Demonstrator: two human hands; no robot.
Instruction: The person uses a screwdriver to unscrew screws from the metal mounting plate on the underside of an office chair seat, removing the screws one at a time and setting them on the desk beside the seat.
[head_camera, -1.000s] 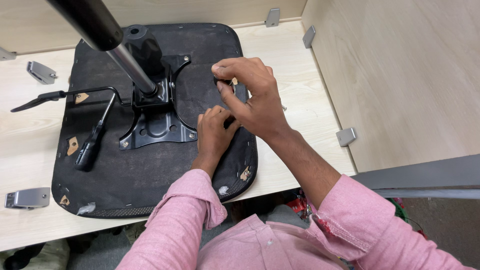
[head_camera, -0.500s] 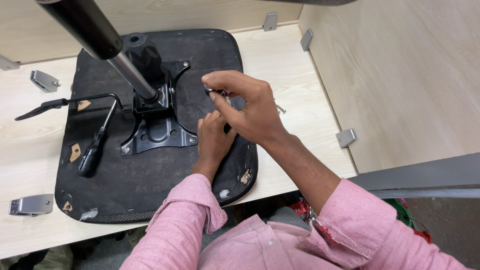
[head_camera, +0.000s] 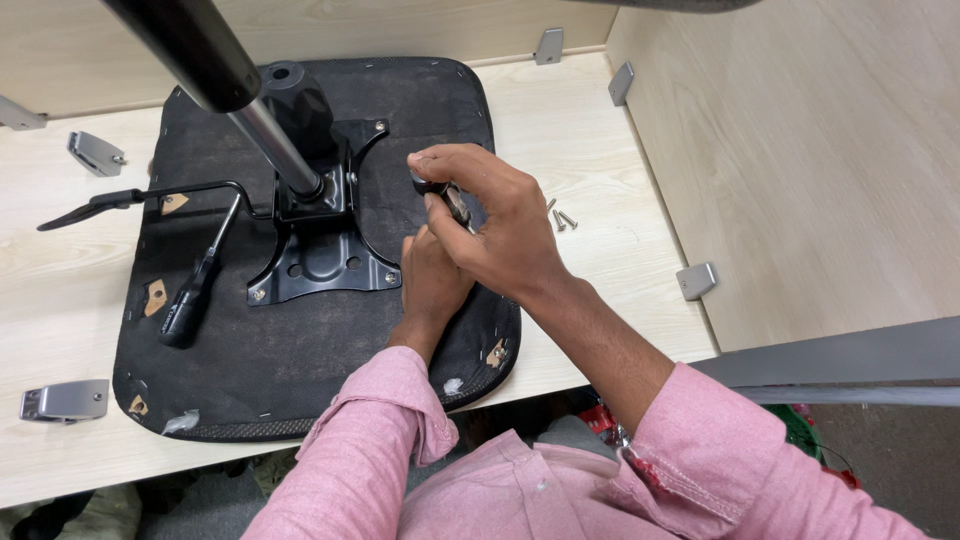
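While it stands nearly upright over the underside of an upturned chair seat (head_camera: 300, 400), a screwdriver (head_camera: 447, 197) with a dark handle is gripped at its top by the right hand (head_camera: 495, 225), whose fingers curl closed around the handle. Its lower end is hidden behind the hands, just right of the black metal mounting plate (head_camera: 320, 255) that lies on the seat. The left hand (head_camera: 432, 285) sits below and partly under the right one, resting on the seat's black fabric beside the plate's near right corner; its fingers are bent inward, though whether they pinch anything cannot be told. Both forearms wear pink sleeves (head_camera: 370, 440) rolled back from the wrists.

From the plate a shiny gas-lift column (head_camera: 275, 145) rises toward the camera into a thicker black tube. A bent black lever (head_camera: 140, 197) sticks out to the left, and a second black-handled lever (head_camera: 195, 295) lies across the fabric. Two loose screws (head_camera: 562, 217) rest on the pale wooden table (head_camera: 590, 140) just right of the seat, and grey metal brackets (head_camera: 65, 400) lie about the table's edges.
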